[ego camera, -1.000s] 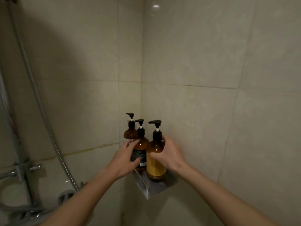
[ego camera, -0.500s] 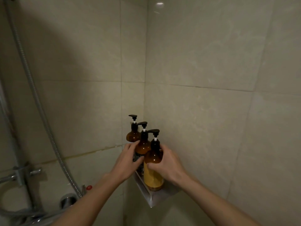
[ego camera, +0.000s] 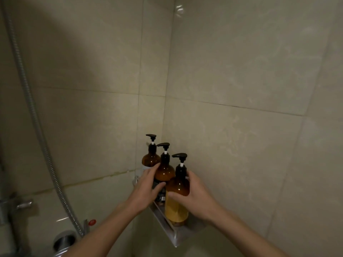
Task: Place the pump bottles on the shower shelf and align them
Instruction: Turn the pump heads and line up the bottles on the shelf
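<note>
Gripping unreadably labelled amber bottles on the shelf [ego camera: 167, 227]: left hand [ego camera: 146, 190] the middle bottle [ego camera: 164, 173], right hand [ego camera: 196, 195] the nearest bottle [ego camera: 177, 206].

Two walls of large beige marbled tiles [ego camera: 241, 71] meet in a corner, with thin dark grout lines between them. A small bright reflection [ego camera: 179, 10] glints high on the right wall; the upper left lies in shadow. A ribbed metal shower hose [ego camera: 35, 115] curves down the left wall toward what seems a chrome mixer valve [ego camera: 20, 204] with a red dot [ego camera: 92, 222] nearby.
</note>
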